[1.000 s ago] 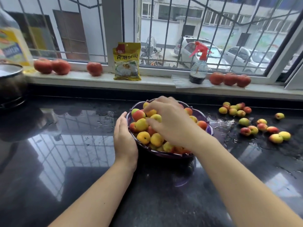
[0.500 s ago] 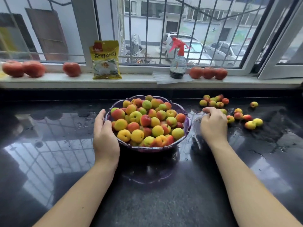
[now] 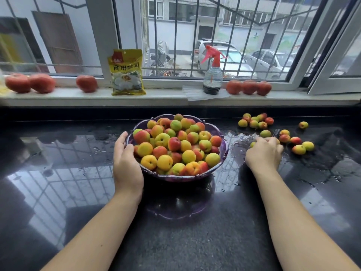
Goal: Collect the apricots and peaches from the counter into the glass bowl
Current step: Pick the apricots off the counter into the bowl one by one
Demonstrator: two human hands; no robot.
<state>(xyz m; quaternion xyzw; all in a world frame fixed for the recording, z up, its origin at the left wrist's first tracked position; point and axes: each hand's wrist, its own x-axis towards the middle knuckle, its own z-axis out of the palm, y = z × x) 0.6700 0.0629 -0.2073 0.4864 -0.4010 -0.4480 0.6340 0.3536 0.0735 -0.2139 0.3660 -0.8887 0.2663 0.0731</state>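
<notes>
The counter [image 3: 58, 173] is dark polished stone, wet and glossy around the fruit, so anything round on it looks likely to roll or skid at a nudge. On it stands the bowl [image 3: 224, 147], purple-tinted glass with a scalloped rim, heaped well above that rim; it is probably heavy now and brittle, best steadied low on its wall and not lifted by the edge. The left hand [image 3: 127, 163] lies against the bowl's left side, fingers relaxed and cupping the wall, holding nothing.

The right hand [image 3: 263, 153] is down on the wet patch right of the bowl, fingers curled over small fruit; one apricot [image 3: 253, 144] peeks out at its left edge, but whether the fingers have closed on any I cannot tell.

The loose fruit [image 3: 298, 149] lies beyond that hand, a cluster [image 3: 254, 121] sits near the back edge, and one single [image 3: 303, 125] lies apart to the right. They look light, smooth, wet and easily bruised: take them a few at a time in a gentle cupped grip, and lay them on the heap so none rolls off.
</notes>
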